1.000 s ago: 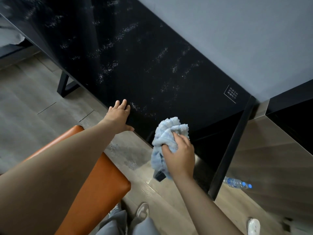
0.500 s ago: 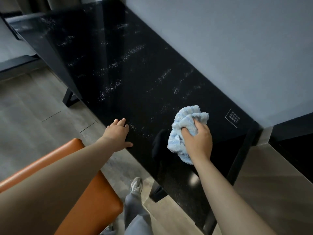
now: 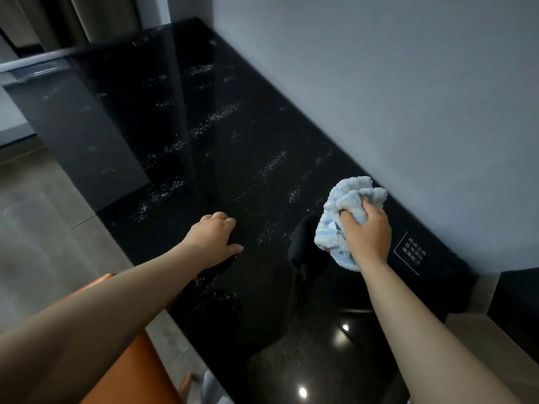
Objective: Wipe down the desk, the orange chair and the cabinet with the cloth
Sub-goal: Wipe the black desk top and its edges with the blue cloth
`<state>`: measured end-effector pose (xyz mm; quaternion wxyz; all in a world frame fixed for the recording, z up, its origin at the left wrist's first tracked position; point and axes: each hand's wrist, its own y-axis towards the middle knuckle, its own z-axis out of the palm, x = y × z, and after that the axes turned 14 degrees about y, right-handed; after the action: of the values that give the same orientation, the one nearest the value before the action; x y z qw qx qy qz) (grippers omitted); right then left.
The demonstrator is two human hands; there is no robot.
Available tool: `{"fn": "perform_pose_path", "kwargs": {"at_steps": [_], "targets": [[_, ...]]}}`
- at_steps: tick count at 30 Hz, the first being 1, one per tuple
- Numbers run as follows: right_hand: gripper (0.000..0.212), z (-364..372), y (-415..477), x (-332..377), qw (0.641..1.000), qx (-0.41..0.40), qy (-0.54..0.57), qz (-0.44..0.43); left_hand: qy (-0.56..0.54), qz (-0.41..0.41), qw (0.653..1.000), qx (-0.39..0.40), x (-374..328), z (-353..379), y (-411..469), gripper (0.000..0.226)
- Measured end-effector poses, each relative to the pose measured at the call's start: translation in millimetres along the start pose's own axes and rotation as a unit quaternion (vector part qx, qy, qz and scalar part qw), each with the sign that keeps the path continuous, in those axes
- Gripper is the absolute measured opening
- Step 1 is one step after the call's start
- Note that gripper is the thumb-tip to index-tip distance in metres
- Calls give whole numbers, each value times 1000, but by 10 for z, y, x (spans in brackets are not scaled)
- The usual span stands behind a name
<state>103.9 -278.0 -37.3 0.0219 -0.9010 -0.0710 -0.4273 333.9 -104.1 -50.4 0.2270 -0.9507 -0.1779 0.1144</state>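
Two hands are over your desk (image 3: 233,170), a long glossy black top, speckled and streaked with pale flecks, running along the grey wall (image 3: 379,83) on the right. Your orange chair (image 3: 131,371), smooth-skinned, shows at the near left under your left arm. The cloth (image 3: 344,205), light blue, fluffy and bunched into a wad, sits on the desk toward its right edge, just left of a small white printed label (image 3: 411,253). Your right hand (image 3: 367,234) clamps it from the near side, fingers dug into its folds. Your left hand (image 3: 214,234) rests on the desk well left of the cloth, fingers curled under, thumb out, holding nothing.
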Motion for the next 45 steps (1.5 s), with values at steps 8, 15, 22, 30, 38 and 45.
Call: {"fn": "perform_pose_path", "kwargs": {"at_steps": [8, 15, 22, 30, 38, 45], "targets": [[27, 65, 963, -172, 1000, -15, -12, -6, 59, -10, 998, 11, -75, 64, 549, 100], [16, 191, 1545, -310, 999, 27, -20, 10, 81, -57, 995, -1, -52, 315, 748, 117], [27, 373, 1884, -412, 994, 56, -87, -21, 89, -62, 994, -4, -35, 374, 784, 118], [25, 422, 1986, -422, 982, 108, -154, 6, 81, -59, 995, 6, -30, 382, 784, 118], [31, 492, 1776, -449, 983, 103, -155, -7, 80, -57, 995, 24, -45, 337, 768, 117], [56, 571, 1597, -507, 985, 101, -140, 2, 73, -57, 995, 26, -49, 331, 767, 117]]}}
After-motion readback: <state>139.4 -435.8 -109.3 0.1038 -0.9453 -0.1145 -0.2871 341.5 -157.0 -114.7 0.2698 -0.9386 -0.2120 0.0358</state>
